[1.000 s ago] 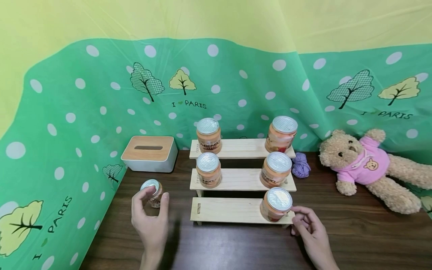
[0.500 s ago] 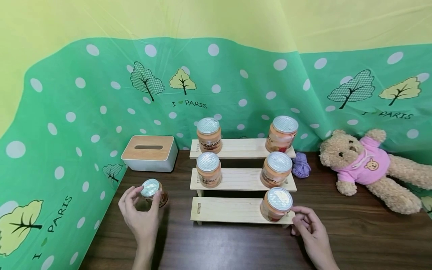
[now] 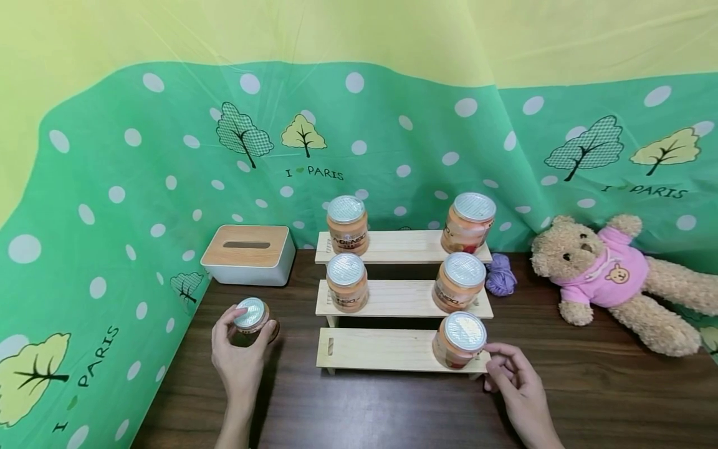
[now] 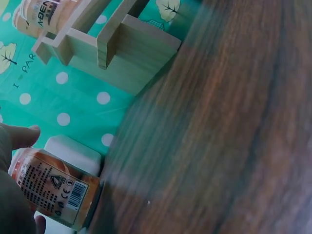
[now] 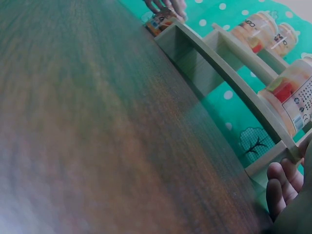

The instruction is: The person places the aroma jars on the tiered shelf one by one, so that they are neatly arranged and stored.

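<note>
At the left of the head view my left hand (image 3: 238,358) curves around a silver-lidded jar (image 3: 253,317) on the table, one finger at the lid's rim and the thumb along the right side. The left wrist view shows the barcode label of this jar (image 4: 56,187), with the thumb near its upper edge. My right hand (image 3: 518,386) pinches the right end of the lowest board of a three-tier wooden rack (image 3: 381,346), beside an upright jar (image 3: 460,340). In the right wrist view several fingers (image 5: 275,195) are bent below the rack's edge.
Two jars stand on the top tier and two on the middle one. A tissue box (image 3: 247,255) sits at the back left. Purple yarn (image 3: 500,274) and a teddy bear (image 3: 611,274) in pink lie at the right. A green patterned cloth (image 3: 404,143) hangs behind.
My left hand moved left and widened beside the jar, then came back right with its fingers nearer around it. The right hand and the rack have stayed in place.
</note>
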Demonstrator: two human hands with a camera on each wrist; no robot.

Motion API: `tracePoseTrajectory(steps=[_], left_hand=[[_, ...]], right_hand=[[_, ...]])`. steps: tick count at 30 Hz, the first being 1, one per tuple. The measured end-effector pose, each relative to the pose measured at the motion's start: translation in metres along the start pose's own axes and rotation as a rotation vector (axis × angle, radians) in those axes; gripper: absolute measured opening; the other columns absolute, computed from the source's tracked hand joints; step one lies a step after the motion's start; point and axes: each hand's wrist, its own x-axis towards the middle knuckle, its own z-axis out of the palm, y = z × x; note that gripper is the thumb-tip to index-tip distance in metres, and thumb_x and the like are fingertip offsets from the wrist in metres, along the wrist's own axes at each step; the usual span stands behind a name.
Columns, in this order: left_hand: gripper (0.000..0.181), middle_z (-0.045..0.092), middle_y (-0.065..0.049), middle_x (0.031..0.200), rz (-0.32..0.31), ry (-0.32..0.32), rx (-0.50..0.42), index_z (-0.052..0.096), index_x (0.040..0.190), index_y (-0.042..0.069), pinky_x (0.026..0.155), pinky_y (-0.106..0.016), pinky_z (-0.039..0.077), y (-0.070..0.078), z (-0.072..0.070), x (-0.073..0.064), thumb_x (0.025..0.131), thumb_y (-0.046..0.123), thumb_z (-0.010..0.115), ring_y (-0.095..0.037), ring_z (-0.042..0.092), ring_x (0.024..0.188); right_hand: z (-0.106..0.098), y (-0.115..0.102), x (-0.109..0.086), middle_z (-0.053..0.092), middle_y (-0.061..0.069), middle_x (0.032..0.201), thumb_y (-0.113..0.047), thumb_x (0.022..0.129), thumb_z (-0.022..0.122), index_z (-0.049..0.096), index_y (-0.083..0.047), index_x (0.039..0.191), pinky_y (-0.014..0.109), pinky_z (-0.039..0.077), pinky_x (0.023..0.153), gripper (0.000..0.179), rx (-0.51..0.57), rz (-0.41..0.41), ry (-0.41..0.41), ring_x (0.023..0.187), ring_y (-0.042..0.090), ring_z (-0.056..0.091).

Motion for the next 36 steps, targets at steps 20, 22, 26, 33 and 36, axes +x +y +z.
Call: tracePoseTrajectory(steps=[20,22,26,33,36], left_hand=[[0.058,0.071,-0.009,0.127,-0.093,-0.012,0.073,0.071,0.129,0.004,0.099,-0.022,0.047,-0.006,-0.001,0.0,0.079,-0.001,0.1,-0.012,0.061,0.115],[0.058,0.072,-0.01,0.126,-0.085,-0.004,0.096,0.072,0.127,0.003,0.099,-0.022,0.047,-0.006,-0.001,0.0,0.077,-0.001,0.101,-0.013,0.062,0.114],[0.058,0.073,-0.011,0.124,-0.07,0.002,0.115,0.073,0.124,0.003,0.099,-0.02,0.046,-0.005,-0.002,-0.001,0.075,-0.002,0.102,-0.011,0.063,0.112],[0.057,0.071,0.0,0.122,-0.072,0.01,0.097,0.073,0.125,0.004,0.099,-0.022,0.045,-0.002,-0.004,-0.004,0.076,0.001,0.102,-0.005,0.062,0.109],[0.057,0.067,0.008,0.12,-0.048,0.022,0.079,0.074,0.124,0.003,0.098,-0.019,0.046,0.003,-0.005,-0.005,0.075,0.001,0.103,-0.006,0.062,0.109]], right_hand=[[0.001,-0.001,0.0,0.065,0.009,0.084,0.015,0.108,0.056,0.068,0.0,0.126,0.025,0.054,0.059,0.026,-0.014,0.011,0.003,0.064,0.016,0.062],[0.001,-0.001,0.0,0.064,0.009,0.083,0.016,0.108,0.056,0.067,0.001,0.126,0.025,0.054,0.059,0.026,-0.012,0.008,0.005,0.064,0.015,0.062],[0.001,-0.001,0.0,0.064,0.008,0.083,0.016,0.108,0.055,0.067,0.003,0.126,0.025,0.053,0.059,0.026,0.002,0.005,0.004,0.064,0.015,0.062],[0.001,-0.001,0.0,0.064,0.006,0.084,0.016,0.108,0.055,0.067,0.003,0.126,0.024,0.054,0.059,0.025,0.004,0.008,0.004,0.064,0.015,0.062],[0.001,-0.002,0.0,0.064,0.006,0.084,0.015,0.108,0.055,0.067,0.003,0.126,0.024,0.054,0.059,0.025,0.005,0.012,0.005,0.064,0.015,0.062]])
